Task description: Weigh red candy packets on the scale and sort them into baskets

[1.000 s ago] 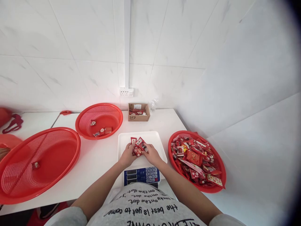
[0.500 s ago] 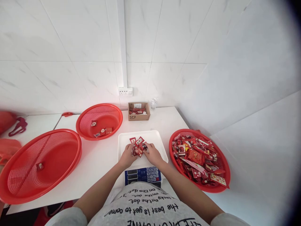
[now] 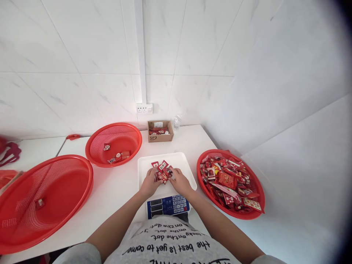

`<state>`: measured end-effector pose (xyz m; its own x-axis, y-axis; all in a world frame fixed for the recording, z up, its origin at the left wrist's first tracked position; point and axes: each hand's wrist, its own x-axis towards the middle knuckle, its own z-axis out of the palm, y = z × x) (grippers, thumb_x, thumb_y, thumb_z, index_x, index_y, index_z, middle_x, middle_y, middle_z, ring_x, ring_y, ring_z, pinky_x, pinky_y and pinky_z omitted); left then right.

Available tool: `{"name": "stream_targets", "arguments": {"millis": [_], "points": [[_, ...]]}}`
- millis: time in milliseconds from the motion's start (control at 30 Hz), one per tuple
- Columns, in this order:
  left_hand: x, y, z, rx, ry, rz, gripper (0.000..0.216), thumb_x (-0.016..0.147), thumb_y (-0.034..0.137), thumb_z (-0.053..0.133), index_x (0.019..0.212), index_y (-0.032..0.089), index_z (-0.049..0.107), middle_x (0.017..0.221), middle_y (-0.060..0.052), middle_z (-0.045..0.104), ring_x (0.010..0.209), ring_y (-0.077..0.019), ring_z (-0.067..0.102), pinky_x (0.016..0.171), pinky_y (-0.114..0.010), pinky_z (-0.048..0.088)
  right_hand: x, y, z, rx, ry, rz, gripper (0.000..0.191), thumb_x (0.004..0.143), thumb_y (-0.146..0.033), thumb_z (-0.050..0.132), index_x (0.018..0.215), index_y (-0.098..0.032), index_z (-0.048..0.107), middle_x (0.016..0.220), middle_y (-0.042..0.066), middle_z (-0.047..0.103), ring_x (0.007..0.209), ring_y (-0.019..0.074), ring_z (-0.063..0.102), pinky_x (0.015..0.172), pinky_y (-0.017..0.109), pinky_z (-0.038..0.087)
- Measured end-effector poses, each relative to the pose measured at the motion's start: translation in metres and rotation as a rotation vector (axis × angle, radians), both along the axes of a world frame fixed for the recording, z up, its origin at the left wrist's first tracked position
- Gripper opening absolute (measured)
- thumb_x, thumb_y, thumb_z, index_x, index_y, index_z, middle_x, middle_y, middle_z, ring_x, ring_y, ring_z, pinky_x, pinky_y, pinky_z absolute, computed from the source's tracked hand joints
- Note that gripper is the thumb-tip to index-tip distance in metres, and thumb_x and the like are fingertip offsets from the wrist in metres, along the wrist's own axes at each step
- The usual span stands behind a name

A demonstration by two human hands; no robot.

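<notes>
Has fingers (image 3: 151, 173) curled round red packets (image 3: 163, 171) at two o'clock from left hand (image 3: 150, 184) and ten from right hand (image 3: 180, 182), both equally near, with long axes splayed

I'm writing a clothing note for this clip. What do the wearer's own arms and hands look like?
The left hand and right hand are bare, without gloves, and no watch or bracelet shows. The forearms are uncovered too. Short, plain grey sleeves belong to a grey shirt with black lettering. Rings are too small to tell.
</notes>
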<state>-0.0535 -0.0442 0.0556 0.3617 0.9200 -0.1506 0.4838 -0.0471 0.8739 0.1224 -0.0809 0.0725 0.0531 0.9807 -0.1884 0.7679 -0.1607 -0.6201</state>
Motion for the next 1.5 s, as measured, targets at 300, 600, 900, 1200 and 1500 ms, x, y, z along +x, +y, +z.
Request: {"name": "stream_targets", "arguments": {"millis": [300, 600, 900, 1200, 1500], "points": [[-0.033, -0.003, 0.003, 0.111, 0.046, 0.116, 0.053, 0.082, 0.032, 0.052, 0.132, 0.026, 0.038, 0.131, -0.008, 0.043, 0.077, -0.0127, 0.058, 0.079, -0.033, 0.049, 0.046, -0.037, -0.016, 0.257, 0.014, -0.205, 0.042, 0.085, -0.034, 0.040, 0.123, -0.019, 0.049, 0.122, 0.011, 0.052, 0.098, 0.0198, 0.055, 0.087, 0.037, 0.046], [-0.122, 0.002, 0.007, 0.254, 0.160, 0.409, 0.045, 0.080, 0.036, 0.054, 0.122, 0.023, 0.049, 0.135, -0.012, 0.043, 0.130, -0.0290, 0.034, 0.105, -0.048, 0.030, 0.127, -0.100, -0.060, 0.336, -0.221, -0.550, 0.052, 0.082, -0.047, 0.034, 0.111, -0.010, 0.057, 0.112, 0.018, 0.061, 0.108, 0.0290, 0.051, 0.096, 0.045, 0.038], [-0.118, 0.015, 0.020, -0.340, -0.351, 0.666, 0.039, 0.079, 0.038, 0.060, 0.114, 0.023, 0.050, 0.125, -0.011, 0.050, 0.108, -0.0203, 0.053, 0.088, -0.037, 0.047, 0.121, -0.097, -0.065, 0.132, -0.246, -0.549, 0.058, 0.085, -0.049, 0.023, 0.118, -0.015, 0.056, 0.124, 0.014, 0.057, 0.115, 0.0273, 0.051, 0.094, 0.041, 0.040], [-0.134, 0.061, 0.021, -0.633, -0.792, 0.950, 0.012, 0.086, 0.035, 0.051, 0.088, 0.023, 0.053, 0.101, -0.006, 0.055, 0.087, -0.0135, 0.058, 0.077, -0.028, 0.052, 0.123, -0.101, -0.068, 0.124, -0.288, -0.545, 0.058, 0.084, -0.050, 0.022, 0.113, -0.016, 0.059, 0.121, 0.013, 0.060, 0.107, 0.0274, 0.056, 0.089, 0.040, 0.043], [-0.141, 0.055, 0.019, -0.579, -0.734, 0.994, 0.014, 0.087, 0.028, 0.047, 0.077, 0.020, 0.051, 0.080, -0.004, 0.056, 0.074, -0.0125, 0.059, 0.073, -0.029, 0.053, 0.122, -0.101, -0.066, 0.099, -0.303, -0.544, 0.058, 0.085, -0.050, 0.021, 0.112, -0.017, 0.061, 0.120, 0.013, 0.061, 0.105, 0.0276, 0.058, 0.084, 0.040, 0.045]]}}
